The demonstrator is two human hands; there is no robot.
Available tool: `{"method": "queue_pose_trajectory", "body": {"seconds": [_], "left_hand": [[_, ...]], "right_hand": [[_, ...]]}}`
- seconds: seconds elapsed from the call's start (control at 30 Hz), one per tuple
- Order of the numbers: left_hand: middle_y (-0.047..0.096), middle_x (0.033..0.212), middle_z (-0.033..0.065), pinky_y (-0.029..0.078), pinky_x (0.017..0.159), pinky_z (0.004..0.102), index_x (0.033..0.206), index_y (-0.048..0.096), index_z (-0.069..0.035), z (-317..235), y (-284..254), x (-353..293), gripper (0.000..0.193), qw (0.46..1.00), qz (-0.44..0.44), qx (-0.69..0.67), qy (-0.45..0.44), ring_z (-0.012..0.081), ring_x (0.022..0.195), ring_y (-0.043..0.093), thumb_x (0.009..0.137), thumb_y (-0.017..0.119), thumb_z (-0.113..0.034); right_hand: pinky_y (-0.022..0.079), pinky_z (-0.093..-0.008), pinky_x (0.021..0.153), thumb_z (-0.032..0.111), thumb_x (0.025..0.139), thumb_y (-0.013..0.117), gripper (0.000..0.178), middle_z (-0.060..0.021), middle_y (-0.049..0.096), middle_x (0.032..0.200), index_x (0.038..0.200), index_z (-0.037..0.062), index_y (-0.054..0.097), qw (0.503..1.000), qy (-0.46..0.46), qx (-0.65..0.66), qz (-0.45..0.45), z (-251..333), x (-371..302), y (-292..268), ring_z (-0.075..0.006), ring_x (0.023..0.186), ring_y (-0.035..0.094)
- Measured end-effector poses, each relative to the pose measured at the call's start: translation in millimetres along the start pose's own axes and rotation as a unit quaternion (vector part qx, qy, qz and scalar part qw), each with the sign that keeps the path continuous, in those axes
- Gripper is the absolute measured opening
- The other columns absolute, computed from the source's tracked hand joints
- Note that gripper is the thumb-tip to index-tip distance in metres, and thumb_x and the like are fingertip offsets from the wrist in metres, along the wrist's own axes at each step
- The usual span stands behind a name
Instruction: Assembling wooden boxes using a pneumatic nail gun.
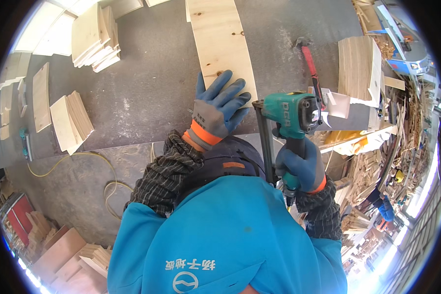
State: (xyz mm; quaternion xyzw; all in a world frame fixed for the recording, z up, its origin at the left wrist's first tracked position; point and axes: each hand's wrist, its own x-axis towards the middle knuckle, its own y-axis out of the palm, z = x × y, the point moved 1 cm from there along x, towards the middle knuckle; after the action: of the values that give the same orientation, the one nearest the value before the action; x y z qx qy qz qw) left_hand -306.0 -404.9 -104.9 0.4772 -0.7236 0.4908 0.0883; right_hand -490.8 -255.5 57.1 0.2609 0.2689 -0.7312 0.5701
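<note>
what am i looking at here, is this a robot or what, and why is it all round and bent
No robot here: these are a person's own two hands in gloves. The single picture comes from a camera worn on the head, looking down; its fisheye lens bends straight edges, and the blue clothing below is the wearer's. On the dark work surface, the left hand rests, fingers spread, on a pale wooden board. The right hand holds a green power tool, probably a nail gun, by its handle. Around them lie a red-handled hammer, an upper-left stack, a lower-left stack and a right-hand stack of wooden pieces.
</note>
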Motion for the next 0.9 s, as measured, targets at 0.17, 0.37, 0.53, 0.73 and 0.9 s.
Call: {"method": "queue_pose_trajectory", "body": {"seconds": [0.17,0.37,0.53,0.73,0.9], "left_hand": [[0.075,0.134,0.0024,0.045,0.111,0.0647,0.107,0.081,-0.019,3,2,-3,0.032,1.000,-0.012,-0.004,0.006,0.0342,0.138,0.062,0.077,0.092,-0.026],[0.073,0.140,0.0058,0.042,0.115,0.0655,0.119,0.081,-0.019,-5,-23,1,0.048,0.998,0.044,-0.030,-0.017,0.0364,0.140,0.061,0.074,0.094,-0.029],[0.063,0.153,0.0172,0.050,0.114,0.0578,0.142,0.072,-0.015,-3,-62,-25,0.071,0.986,0.014,-0.015,-0.166,0.0402,0.139,0.061,0.077,0.096,-0.032],[0.079,0.121,0.0164,0.063,0.092,0.0407,0.133,0.076,-0.007,11,-50,-54,0.052,0.981,0.000,-0.090,-0.175,0.0354,0.108,0.078,0.085,0.091,-0.016],[0.082,0.104,0.0117,0.061,0.080,0.0407,0.130,0.077,-0.007,17,-38,-59,0.045,0.988,-0.031,-0.092,-0.122,0.0313,0.087,0.078,0.087,0.088,-0.020]], "right_hand": [[0.054,-0.0328,0.061,0.010,0.089,0.065,0.028,-0.0105,0.069,0.076,0.112,-0.0058,0.065,0.999,-0.011,0.024,-0.041,-3,-14,-4,-0.0171,0.063,0.067],[0.054,-0.0335,0.059,0.016,0.087,0.064,0.032,-0.0117,0.069,0.074,0.108,-0.0089,0.067,0.996,-0.042,0.048,-0.056,-13,-26,-11,-0.0183,0.063,0.067],[0.052,-0.0322,0.059,0.022,0.084,0.063,0.063,-0.0107,0.065,0.074,0.136,-0.0136,0.061,0.997,-0.038,0.022,-0.062,-11,-30,-3,-0.0184,0.060,0.063],[0.055,-0.0334,0.061,0.011,0.088,0.065,0.029,-0.0104,0.068,0.075,0.109,-0.0081,0.066,0.997,-0.032,0.058,-0.032,-9,-24,12,-0.0177,0.063,0.066],[0.056,-0.0335,0.063,0.008,0.090,0.068,0.014,-0.0102,0.069,0.076,0.095,-0.0043,0.064,1.000,-0.013,0.021,0.005,-3,-15,27,-0.0175,0.065,0.068]]}}
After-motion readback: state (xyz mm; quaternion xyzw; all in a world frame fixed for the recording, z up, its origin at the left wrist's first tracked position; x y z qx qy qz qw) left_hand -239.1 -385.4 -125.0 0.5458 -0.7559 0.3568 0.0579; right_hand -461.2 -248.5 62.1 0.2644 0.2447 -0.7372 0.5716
